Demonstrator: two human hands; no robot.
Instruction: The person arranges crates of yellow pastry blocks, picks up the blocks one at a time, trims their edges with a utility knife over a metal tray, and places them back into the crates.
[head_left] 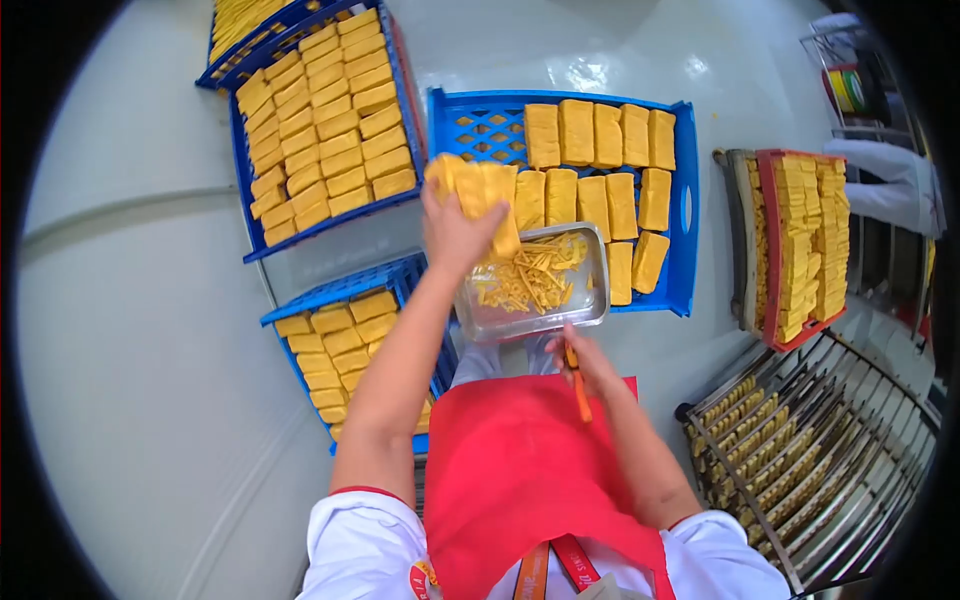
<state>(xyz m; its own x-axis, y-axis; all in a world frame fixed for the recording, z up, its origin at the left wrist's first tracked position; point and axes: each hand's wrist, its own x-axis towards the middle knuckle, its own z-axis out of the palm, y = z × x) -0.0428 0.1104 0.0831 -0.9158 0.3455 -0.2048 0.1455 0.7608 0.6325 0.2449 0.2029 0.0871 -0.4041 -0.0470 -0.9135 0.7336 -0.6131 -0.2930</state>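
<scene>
My left hand (458, 232) is closed around a few yellow rectangular blocks (470, 185) pressed side by side, over the left part of a blue crate (600, 98). They look like food blocks, but I cannot tell the exact kind. My right hand (590, 365) is wrapped round a slim orange-handled tool (580, 385) close to my apron; its working end cannot be made out. Between the hands, a metal tray (530, 325) overlaps the crate's near edge and contains thin yellow trimmings (540, 270). More yellow blocks (577, 135) stand in rows inside that crate.
Blue crates full of yellow blocks stand at upper left (245, 160) and lower left (275, 312). On the right is a red crate (770, 160) of blocks, with a metal rack (740, 480) below it. Another person's white-clad limb (885, 185) shows at far right.
</scene>
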